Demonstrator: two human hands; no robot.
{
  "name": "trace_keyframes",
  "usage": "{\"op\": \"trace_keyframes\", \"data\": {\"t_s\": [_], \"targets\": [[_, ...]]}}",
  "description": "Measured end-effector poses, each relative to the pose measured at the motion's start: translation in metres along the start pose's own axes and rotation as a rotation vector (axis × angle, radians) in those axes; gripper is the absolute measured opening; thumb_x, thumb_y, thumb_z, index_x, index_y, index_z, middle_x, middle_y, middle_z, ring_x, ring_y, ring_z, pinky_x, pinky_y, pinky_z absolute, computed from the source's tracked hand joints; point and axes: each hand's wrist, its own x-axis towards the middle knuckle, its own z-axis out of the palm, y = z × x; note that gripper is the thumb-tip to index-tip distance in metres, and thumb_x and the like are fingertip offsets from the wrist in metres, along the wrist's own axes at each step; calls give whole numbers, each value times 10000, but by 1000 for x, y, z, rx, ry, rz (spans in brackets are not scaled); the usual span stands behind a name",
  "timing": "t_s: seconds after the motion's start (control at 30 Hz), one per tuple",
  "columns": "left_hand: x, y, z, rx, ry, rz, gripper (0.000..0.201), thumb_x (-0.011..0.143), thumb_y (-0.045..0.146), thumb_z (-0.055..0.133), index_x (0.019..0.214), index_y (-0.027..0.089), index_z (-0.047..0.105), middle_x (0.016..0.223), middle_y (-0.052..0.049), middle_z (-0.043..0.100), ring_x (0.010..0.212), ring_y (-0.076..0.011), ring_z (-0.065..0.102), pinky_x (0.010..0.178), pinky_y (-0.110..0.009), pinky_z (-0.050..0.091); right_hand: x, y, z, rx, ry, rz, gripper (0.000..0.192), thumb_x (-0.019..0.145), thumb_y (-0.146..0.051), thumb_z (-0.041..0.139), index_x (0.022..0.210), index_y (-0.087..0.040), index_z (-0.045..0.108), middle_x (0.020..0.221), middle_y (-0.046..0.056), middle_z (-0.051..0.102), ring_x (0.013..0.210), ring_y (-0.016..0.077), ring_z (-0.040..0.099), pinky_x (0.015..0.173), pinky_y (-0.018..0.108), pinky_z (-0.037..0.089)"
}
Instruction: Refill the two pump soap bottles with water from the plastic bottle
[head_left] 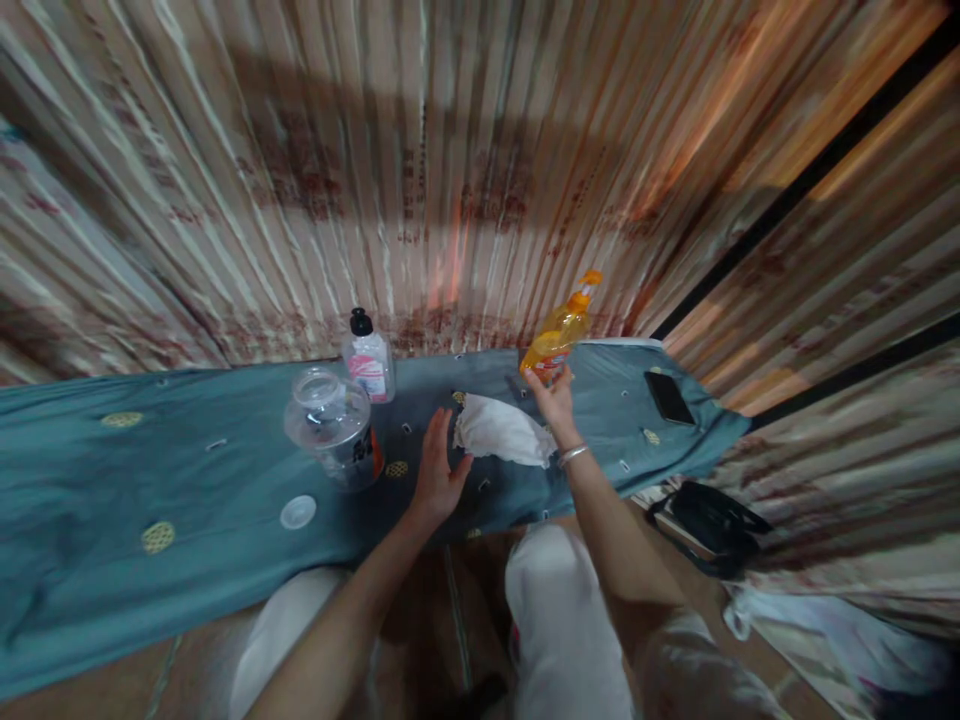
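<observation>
Well, orange bottle (pixel 562 328) (tilted) in right hand (pixel 553 402).

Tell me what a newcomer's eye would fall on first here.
Probably the bright orange pump bottle, tilted in the person's right hand above the teal cloth. Next, likely the white bundle lying on that cloth, just right of the open left hand. After that, perhaps the big clear jar farther left, with a round white lid lying in front of it.
</observation>
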Motion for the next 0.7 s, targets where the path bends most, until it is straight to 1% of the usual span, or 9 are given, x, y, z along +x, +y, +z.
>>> {"op": "trace_keyframes", "data": {"t_s": [0.07,0.17,0.3,0.4,0.47,0.57,0.63,0.7], "targets": [[-2,-5,-6,53,21,25,643,955,401,581,1526,214,351,1589,-179,408,1493,-314,390,1223,-550,330,-13,4,10,-20,-32,10,1011,703,-693,704,1467,-114,382,1379,202,607,1264,273,588,1104,420,448],[-6,-11,-13,89,38,65,644,961,385,575,1534,209,339,1577,-186,424,1486,-316,402,1211,-552,354,-25,8,16,-37,-48,7,1025,715,-683,699,1493,-111,354,1443,209,561,1326,279,549,1135,445,423],[-11,-14,-18,100,16,80,641,970,364,557,1543,204,320,1570,-192,427,1482,-318,409,1207,-556,358,-41,16,15,-63,-82,9,1034,710,-696,698,1507,-130,360,1483,219,532,1386,306,511,1162,475,399],[-15,-13,-21,108,-13,82,639,972,338,548,1547,195,311,1574,-201,418,1490,-321,395,1214,-558,344,-57,21,13,-186,-154,22,1051,688,-693,718,1500,-116,386,1501,240,512,1412,346,492,1176,510,387],[-18,-12,-23,125,-24,79,648,970,320,547,1555,196,298,1581,-201,408,1496,-320,385,1218,-559,337,-65,23,13,-273,-234,-35,1031,705,-674,715,1490,-85,400,1516,258,490,1430,360,474,1187,521,379],[-24,-8,-28,163,-43,82,667,969,288,545,1569,205,268,1593,-200,387,1504,-315,372,1214,-559,346,-71,24,14,-321,-330,-208,949,760,-641,684,1468,-61,433,1510,273,495,1437,365,465,1203,538,360],[-28,0,-33,197,-61,111,672,978,272,536,1579,215,241,1605,-197,366,1511,-306,359,1211,-552,355,-73,24,15,-342,-381,-304,883,795,-617,661,1449,-59,460,1475,278,531,1412,368,495,1199,552,364],[-33,13,-41,242,-79,152,676,992,263,523,1590,230,210,1620,-188,340,1524,-294,336,1211,-538,362,-75,24,18,-376,-435,-369,821,821,-582,646,1436,-65,477,1440,280,565,1377,373,534,1178,565,389]]}}
